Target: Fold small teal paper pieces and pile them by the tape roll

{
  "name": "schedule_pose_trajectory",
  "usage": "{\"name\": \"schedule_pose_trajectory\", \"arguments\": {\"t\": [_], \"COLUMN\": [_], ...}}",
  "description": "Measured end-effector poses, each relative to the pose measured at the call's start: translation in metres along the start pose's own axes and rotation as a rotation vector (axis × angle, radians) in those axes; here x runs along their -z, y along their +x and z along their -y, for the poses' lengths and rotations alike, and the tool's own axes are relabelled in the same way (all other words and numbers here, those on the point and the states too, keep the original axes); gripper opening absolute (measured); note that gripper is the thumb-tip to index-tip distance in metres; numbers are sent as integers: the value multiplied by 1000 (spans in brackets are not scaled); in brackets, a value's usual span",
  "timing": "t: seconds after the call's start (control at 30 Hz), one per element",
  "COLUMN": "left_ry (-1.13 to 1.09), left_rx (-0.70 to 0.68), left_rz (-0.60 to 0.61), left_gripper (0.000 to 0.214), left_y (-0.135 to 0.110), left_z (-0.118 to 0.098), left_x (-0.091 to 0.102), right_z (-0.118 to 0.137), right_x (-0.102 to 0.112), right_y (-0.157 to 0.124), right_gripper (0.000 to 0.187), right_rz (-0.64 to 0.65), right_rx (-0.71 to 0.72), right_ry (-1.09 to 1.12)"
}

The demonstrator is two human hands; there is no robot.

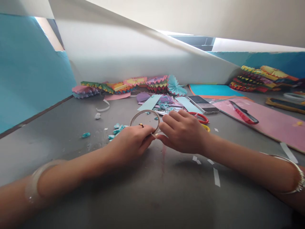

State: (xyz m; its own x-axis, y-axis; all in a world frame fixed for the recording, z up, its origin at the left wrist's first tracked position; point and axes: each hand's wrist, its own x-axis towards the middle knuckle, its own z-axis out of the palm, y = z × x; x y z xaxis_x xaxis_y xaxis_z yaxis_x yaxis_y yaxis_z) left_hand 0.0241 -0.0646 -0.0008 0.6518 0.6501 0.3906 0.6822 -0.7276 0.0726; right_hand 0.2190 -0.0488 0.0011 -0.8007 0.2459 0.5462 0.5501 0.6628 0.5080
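My left hand [134,136] is closed around the lower edge of a thin tape roll [135,116], a pale ring standing upright above the grey table. At the roll's right side, my right hand [182,130] is bent with thumb and fingers pinched near a short pale tape end [155,135]. Its fingertips are partly hidden. Just behind the left hand lie several small folded turquoise paper pieces [116,129]. Red-handled scissors [202,118] show beyond the right hand, mostly covered by it.
Folded paper fans [157,84] line the back, with more at the right [259,78]. A phone [202,104] lies near paper strips and scraps [164,105]. A red cutter [245,113] rests on a pink board [269,119]. White tape bits [216,177] dot the table [152,197].
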Motion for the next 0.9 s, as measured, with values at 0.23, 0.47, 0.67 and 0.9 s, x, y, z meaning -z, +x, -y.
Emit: {"name": "schedule_pose_trajectory", "arguments": {"t": [0.23, 0.47, 0.67, 0.9], "left_ry": [-135, -744, -444, 82], "left_rx": [-6, 197, 85, 216], "left_rz": [-2, 64, -6, -59], "left_gripper": [22, 20, 15, 31], "left_y": [1, 2, 3, 12], "left_z": [-2, -16, 2, 43], "left_x": [1, 22, 11, -5], "right_z": [-1, 9, -12, -3], "right_x": [-3, 6, 1, -8], "right_y": [-2, 5, -5, -10], "right_gripper": [23, 20, 30, 37], "right_rz": [-4, -178, -208, 151], "right_rx": [114, -310, -903, -762], "right_ry": [132, 772, 989, 1335]}}
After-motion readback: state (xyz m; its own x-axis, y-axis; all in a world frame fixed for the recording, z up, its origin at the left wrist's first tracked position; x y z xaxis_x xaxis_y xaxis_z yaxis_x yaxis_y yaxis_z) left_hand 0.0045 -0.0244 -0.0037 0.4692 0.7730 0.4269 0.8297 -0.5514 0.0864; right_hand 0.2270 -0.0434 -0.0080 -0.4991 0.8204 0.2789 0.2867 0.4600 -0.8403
